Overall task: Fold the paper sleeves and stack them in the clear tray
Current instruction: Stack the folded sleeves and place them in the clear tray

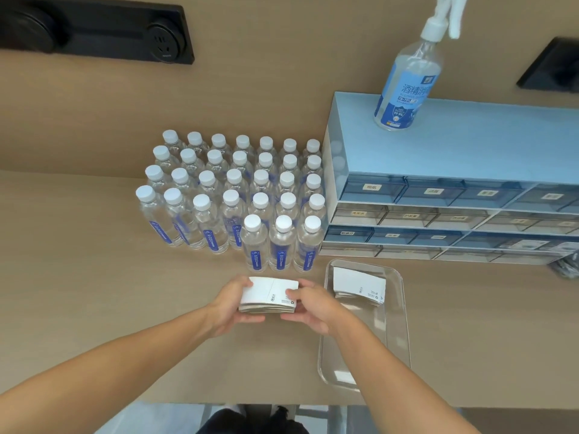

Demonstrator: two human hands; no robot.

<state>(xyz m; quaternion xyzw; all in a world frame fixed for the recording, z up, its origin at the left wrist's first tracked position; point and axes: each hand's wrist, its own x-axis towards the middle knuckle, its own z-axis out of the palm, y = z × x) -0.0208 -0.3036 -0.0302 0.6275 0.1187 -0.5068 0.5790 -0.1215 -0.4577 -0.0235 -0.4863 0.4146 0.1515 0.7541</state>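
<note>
While both the left hand (230,303) and right hand (308,308) clasp a paper-sleeve stack (269,296), folding seems underway; next, carry it toward 3 o'clock into the clear tray (404,324).

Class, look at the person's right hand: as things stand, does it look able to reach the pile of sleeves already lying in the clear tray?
Probably yes. The right hand is beside the tray, and nothing stands between it and the pile. It is holding a stack of sleeves with the left hand, so it must let go first.
</note>
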